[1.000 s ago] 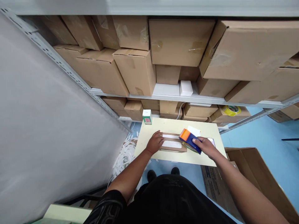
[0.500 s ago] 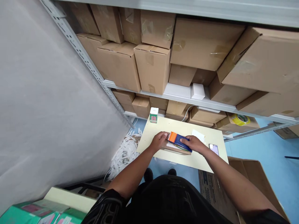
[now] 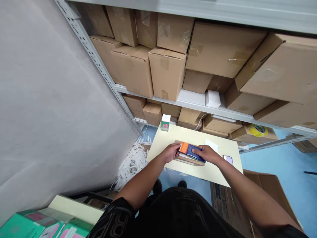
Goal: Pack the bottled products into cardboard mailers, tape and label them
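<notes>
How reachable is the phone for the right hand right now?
Probably yes: the phone lies on the table close to the right hand, with nothing visible blocking it, though that hand is gripping the tape dispenser.

Holding a blue-and-orange tape dispenser (image 3: 194,153) in the right hand (image 3: 207,153), down over a carton (image 3: 189,160) on the table (image 3: 159,143). Got the left hand (image 3: 170,153) right at the orange end (image 3: 184,147), can't tell if touching. Also spotting a phone (image 3: 228,160) and paper (image 3: 212,145) on the right, a green box (image 3: 165,123) back left, cardboard boxes (image 3: 167,74) crammed on shelves (image 3: 189,98) behind.
</notes>
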A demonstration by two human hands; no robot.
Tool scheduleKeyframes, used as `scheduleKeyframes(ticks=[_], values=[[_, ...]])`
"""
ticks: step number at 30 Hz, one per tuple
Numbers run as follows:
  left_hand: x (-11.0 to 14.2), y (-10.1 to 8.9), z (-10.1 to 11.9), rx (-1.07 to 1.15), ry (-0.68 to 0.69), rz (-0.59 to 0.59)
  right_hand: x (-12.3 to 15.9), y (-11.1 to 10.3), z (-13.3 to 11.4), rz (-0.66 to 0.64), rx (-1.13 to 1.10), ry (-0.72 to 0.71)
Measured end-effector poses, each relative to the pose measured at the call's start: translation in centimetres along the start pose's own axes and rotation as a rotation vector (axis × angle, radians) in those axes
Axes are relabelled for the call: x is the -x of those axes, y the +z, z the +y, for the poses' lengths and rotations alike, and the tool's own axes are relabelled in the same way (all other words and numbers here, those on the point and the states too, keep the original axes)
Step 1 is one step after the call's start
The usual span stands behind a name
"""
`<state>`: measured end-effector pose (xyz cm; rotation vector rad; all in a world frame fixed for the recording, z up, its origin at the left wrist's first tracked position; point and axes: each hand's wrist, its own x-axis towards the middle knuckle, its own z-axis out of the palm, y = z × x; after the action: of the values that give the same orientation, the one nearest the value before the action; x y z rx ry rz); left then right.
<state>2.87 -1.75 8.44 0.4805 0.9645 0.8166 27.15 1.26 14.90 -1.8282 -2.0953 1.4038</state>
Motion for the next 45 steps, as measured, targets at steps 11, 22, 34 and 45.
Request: scheduleKeyframes(ticks=[11,22,34,45], values=[[0.5,-0.5,0.9,-0.071,0.019,-0.06,0.6,-0.2,0.6,0.013,-0.022,-0.038],[0.1,-0.1,1.2,-0.119,0.023,0.061,0.4,-0.5,0.0,-0.006,-0.029,0.001],[-0.1,-0.2,-0.1,-0.319,0.242,0.267,-0.2,-1.2,-1.7,0.001,0.124,0.098],[-0.1,-2.7,0.2,-0.299,0.245,0.349,-0.8,-2.8,-1.4,-0.044,0.163,0.125]])
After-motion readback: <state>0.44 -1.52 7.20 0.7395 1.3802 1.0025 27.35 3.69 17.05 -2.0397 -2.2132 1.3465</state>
